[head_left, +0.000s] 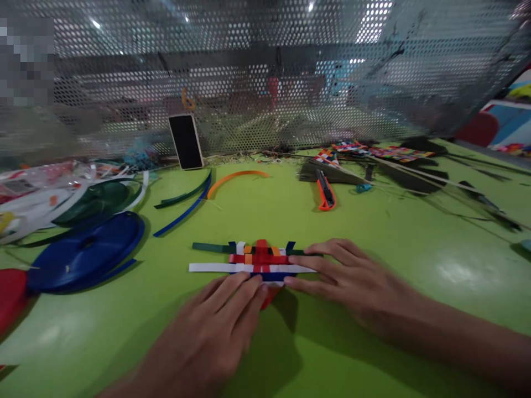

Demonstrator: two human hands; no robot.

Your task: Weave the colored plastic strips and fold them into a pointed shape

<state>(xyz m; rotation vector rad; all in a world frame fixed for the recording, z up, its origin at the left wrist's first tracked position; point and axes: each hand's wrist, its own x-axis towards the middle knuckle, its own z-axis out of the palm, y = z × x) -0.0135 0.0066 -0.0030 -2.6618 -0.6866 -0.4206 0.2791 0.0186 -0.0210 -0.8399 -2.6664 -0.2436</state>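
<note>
A small woven piece of ribbon strips point(261, 257) in red, white, blue, green and orange lies in front of me, its strip ends sticking out at both sides. My left hand point(215, 318) holds its near edge, fingers bent over the blue strip, the thumb near a folded red tip. My right hand point(352, 273) grips the right side between thumb and fingers, with the other fingers stretched along the green strip. A long white strip point(207, 267) runs across the weave and passes under my right fingers. The underside of the piece is hidden.
Left stand a blue ribbon roll point(91, 251), a green roll point(97, 200) and a red one point(12, 298). Loose blue point(186, 213) and orange strips point(236, 178) lie ahead. An orange box cutter point(326, 192) and a phone point(186, 141) are farther back, before a perforated metal panel point(249, 72).
</note>
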